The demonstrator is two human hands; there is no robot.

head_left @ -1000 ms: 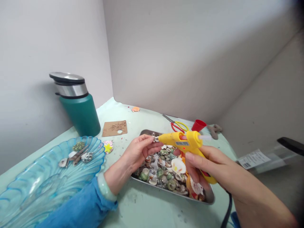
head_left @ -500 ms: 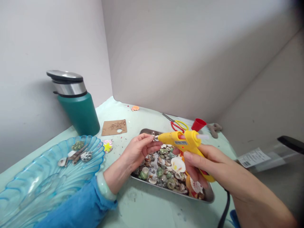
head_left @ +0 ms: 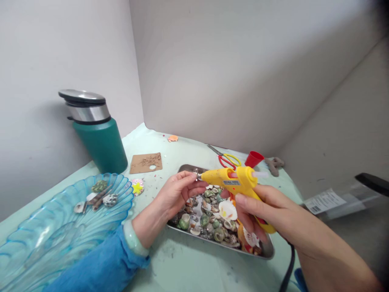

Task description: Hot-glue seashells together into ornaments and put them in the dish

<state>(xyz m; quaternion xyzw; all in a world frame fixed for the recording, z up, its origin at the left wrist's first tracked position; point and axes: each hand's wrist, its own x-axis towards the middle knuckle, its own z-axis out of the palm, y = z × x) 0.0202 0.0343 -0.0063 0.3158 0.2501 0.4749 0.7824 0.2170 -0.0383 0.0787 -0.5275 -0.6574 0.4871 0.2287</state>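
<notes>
My right hand (head_left: 258, 207) is wrapped round the handle of a yellow glue gun (head_left: 232, 180), which has a clear glue stick poking out of its back. The gun's nozzle points left, to the fingertips of my left hand (head_left: 180, 188). Those fingers pinch a small whitish piece (head_left: 197, 173), too small to make out, right at the nozzle. Beneath both hands lies a metal tray (head_left: 219, 243) filled with green, white and brown shells. A white scallop shell (head_left: 227, 210) lies among them, and my right hand hides part of the tray.
A blue glass shell-shaped dish (head_left: 60, 231) holds several shells at left. Behind it stands a green bottle (head_left: 100, 142). Brown cardboard (head_left: 146, 163), a decorated round piece (head_left: 137, 187), an orange piece (head_left: 173, 138), scissors (head_left: 229, 160), a red cup (head_left: 254, 159) and a grey-brown object (head_left: 274, 166) lie around the tray.
</notes>
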